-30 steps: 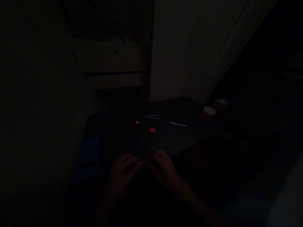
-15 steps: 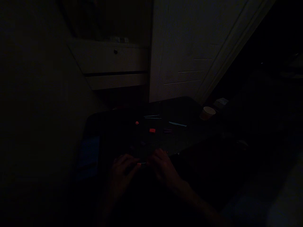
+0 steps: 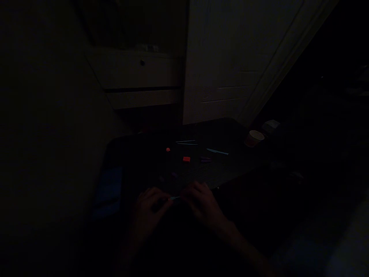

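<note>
Near the table's front edge, in dim light, my left hand (image 3: 151,206) is closed in a pinch on a small orange piece (image 3: 170,199), mostly covered by the fingertips. My right hand (image 3: 200,200) is closed around a thin pale-blue tool (image 3: 175,197). Its tip reaches leftward to the orange piece; its other end is hidden in my fingers. Beyond the hands lie an orange block (image 3: 186,159), a small orange lump (image 3: 168,149) and dark purple pieces (image 3: 174,175). A pale-blue plastic knife (image 3: 217,151) rests to the right.
Two thin pale-blue sticks (image 3: 186,142) lie toward the back of the dark table (image 3: 219,129). Purple strips (image 3: 205,159) are beside the orange block. A paper cup (image 3: 254,138) stands at the right edge. At left is a bluish flat rectangle (image 3: 108,192). A cabinet and door panel rise behind.
The pale-blue tool now slants up a little more to the right, and more of its tip shows by the left fingertips. Both hands stay nearly in place; the view shifts slightly.
</note>
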`<action>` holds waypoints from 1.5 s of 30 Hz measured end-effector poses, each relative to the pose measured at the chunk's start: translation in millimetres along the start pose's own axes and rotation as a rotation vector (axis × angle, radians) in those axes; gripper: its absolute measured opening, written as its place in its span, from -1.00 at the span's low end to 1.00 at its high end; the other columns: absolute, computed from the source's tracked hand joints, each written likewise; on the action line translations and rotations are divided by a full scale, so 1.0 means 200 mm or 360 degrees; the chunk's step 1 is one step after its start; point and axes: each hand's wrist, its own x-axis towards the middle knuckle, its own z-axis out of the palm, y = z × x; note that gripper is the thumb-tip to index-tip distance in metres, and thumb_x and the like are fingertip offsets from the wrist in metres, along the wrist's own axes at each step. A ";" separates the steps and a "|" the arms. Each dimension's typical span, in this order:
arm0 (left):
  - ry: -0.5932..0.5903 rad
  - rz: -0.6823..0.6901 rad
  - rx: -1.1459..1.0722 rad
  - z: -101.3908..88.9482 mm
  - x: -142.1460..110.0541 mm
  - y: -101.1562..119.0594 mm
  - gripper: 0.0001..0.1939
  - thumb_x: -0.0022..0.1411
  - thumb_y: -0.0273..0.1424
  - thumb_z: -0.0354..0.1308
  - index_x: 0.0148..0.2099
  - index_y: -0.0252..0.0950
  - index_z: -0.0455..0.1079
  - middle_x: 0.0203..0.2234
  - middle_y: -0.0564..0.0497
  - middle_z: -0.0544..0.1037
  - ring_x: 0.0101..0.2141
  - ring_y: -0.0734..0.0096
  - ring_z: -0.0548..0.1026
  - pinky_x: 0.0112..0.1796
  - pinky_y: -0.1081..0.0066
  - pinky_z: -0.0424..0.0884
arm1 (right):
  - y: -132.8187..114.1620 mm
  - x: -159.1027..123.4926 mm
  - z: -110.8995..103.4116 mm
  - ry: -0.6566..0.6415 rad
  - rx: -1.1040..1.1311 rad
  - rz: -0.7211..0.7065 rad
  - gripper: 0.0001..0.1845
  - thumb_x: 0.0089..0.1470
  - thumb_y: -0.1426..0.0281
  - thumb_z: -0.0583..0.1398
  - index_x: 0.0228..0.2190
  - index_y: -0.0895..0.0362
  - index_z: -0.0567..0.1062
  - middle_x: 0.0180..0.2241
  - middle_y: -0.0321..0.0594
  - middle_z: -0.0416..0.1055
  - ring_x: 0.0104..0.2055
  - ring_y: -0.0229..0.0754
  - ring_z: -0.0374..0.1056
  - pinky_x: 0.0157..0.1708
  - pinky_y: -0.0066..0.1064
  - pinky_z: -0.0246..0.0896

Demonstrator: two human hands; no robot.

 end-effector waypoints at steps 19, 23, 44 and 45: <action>-0.0079 0.0003 0.0026 -0.01 0.00 0.00 -0.98 0.28 -0.31 0.37 -0.25 -0.07 0.62 -0.27 0.09 0.68 -0.16 0.18 0.61 -0.05 0.14 0.41 | -0.01 0.02 -0.02 -0.0159 -0.0170 -0.0093 -0.67 0.15 0.68 0.28 -0.14 0.08 0.63 -0.14 -0.18 0.58 -0.10 -0.08 0.47 -0.08 -0.21 0.06; -0.0094 0.0012 0.0043 -0.01 0.00 0.00 -0.98 0.29 -0.31 0.36 -0.24 -0.05 0.62 -0.26 0.10 0.68 -0.16 0.18 0.61 -0.04 0.14 0.40 | -0.02 0.02 -0.03 -0.0178 -0.0239 -0.0085 -0.63 0.06 0.69 0.28 -0.15 0.08 0.63 -0.14 -0.18 0.57 -0.09 -0.05 0.46 -0.03 -0.17 0.05; -0.0078 -0.0003 0.0042 -0.02 0.00 0.01 -0.94 0.32 -0.27 0.35 -0.25 -0.06 0.62 -0.28 0.10 0.67 -0.18 0.19 0.61 -0.05 0.13 0.40 | 0.01 0.00 -0.08 -0.0114 -0.0176 -0.0046 -0.71 0.24 0.66 0.22 -0.12 0.08 0.58 -0.13 -0.16 0.57 -0.10 -0.08 0.47 -0.07 -0.23 0.16; -0.0080 0.0000 0.0041 -0.02 0.01 0.01 -0.94 0.32 -0.28 0.35 -0.25 -0.06 0.62 -0.28 0.10 0.67 -0.18 0.20 0.61 -0.05 0.14 0.40 | 0.01 0.00 -0.08 -0.0097 -0.0163 -0.0036 -0.73 0.28 0.65 0.20 -0.13 0.09 0.58 -0.13 -0.16 0.56 -0.11 -0.09 0.47 -0.07 -0.24 0.16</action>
